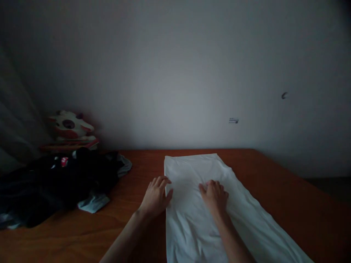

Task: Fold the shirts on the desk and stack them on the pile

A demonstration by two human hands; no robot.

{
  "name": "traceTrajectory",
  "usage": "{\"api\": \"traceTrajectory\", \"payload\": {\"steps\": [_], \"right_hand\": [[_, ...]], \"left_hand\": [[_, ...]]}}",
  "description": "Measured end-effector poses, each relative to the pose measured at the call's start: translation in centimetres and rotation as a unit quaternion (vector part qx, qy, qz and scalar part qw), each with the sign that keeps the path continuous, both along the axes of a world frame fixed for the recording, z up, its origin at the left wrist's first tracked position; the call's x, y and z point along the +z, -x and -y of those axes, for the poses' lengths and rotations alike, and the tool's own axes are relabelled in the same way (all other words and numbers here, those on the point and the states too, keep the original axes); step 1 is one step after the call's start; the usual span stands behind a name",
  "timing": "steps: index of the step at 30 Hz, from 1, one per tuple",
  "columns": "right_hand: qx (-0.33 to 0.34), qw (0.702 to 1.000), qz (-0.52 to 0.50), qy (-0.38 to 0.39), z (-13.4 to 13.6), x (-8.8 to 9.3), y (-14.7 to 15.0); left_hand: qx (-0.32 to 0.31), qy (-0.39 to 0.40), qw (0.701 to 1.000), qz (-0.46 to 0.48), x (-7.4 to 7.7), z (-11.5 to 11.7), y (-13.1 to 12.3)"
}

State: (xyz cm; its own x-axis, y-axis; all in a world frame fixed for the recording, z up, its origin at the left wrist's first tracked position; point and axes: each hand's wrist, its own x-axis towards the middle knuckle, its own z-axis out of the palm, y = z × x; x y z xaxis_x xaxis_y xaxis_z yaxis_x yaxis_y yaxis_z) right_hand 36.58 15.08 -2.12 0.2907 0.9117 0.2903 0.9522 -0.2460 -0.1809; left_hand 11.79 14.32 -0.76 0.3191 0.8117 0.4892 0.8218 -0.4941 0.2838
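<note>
A white cloth garment [186, 212] lies spread on the brown surface, narrow at its far end and wider toward me. Which garment it is I cannot tell. My left hand [156, 195] rests at its left edge, with thumb and fingers apart and the fingertips just over the border. On the middle of the cloth, my right hand [215, 197] has its fingers curled down into the fabric, and small creases run out from the thumb. The near end of the garment runs out of view at the bottom.
Dark clothes [63, 186] are heaped at the left, with grey pieces showing at their edge. Behind them a cow-shaped toy [71, 126] stands by the pale wall [164, 73]. A curtain [16, 120] hangs far left. The brown surface [274, 186] ends at a slanting right edge.
</note>
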Motion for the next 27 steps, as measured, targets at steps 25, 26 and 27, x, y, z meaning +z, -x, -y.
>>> {"api": "traceTrajectory", "payload": {"steps": [25,26,27], "right_hand": [[-0.059,0.992,-0.107,-0.031,-1.2,-0.7,-3.5],[-0.029,0.991,-0.128,-0.035,-1.4,-0.7,-3.3],[0.004,0.987,-0.15,-0.052,-1.5,-0.7,-2.9]], "left_hand": [[0.109,0.08,0.991,-0.016,0.5,-1.0,4.1],[0.096,0.071,0.993,0.005,0.6,-0.7,3.4],[0.074,0.072,0.994,0.032,0.6,-0.3,2.6]]}}
